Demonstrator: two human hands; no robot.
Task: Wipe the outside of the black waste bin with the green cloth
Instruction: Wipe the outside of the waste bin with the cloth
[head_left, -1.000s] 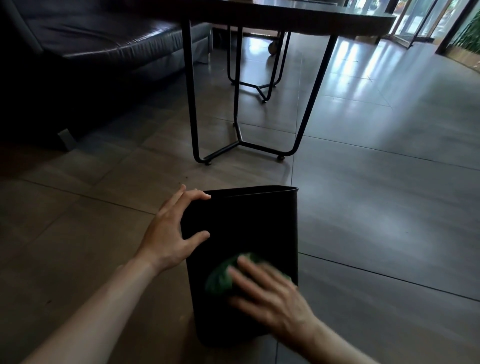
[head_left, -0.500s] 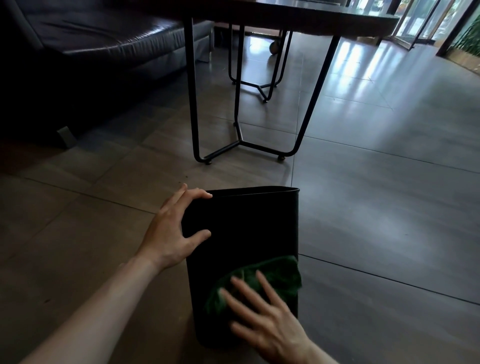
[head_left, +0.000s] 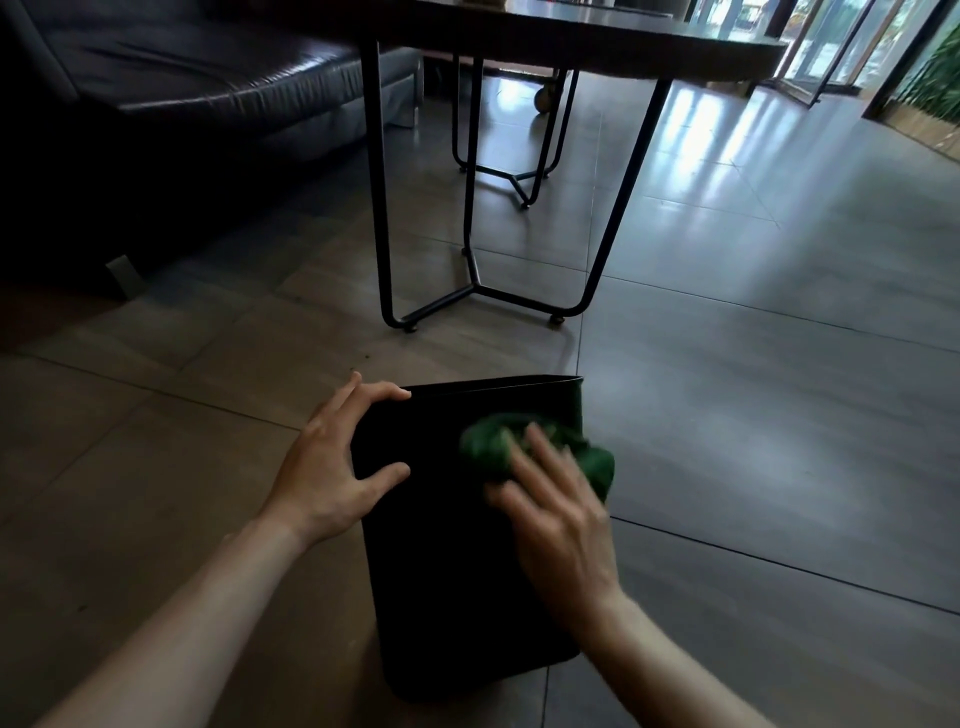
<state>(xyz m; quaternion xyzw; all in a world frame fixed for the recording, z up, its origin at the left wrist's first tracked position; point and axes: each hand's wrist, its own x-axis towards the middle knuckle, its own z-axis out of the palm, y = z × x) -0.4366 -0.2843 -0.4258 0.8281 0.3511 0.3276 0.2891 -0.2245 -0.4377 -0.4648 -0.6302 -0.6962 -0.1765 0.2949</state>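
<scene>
The black waste bin (head_left: 447, 561) lies tipped on the tiled floor, its open rim pointing away from me. My left hand (head_left: 337, 467) grips the bin's upper left corner, fingers over the rim and thumb on the flat side. My right hand (head_left: 556, 509) presses the bunched green cloth (head_left: 493, 447) flat against the bin's upper side near the right rim. Part of the cloth hangs past the bin's right edge, and my fingers cover its middle.
A round dark table on thin black metal legs (head_left: 379, 208) stands just beyond the bin. A dark leather sofa (head_left: 182, 83) fills the upper left. Open tiled floor (head_left: 779, 415) stretches to the right toward glass doors.
My right hand has slid the green cloth up the bin's side, from the lower part toward the rim. The left hand has kept its hold on the corner.
</scene>
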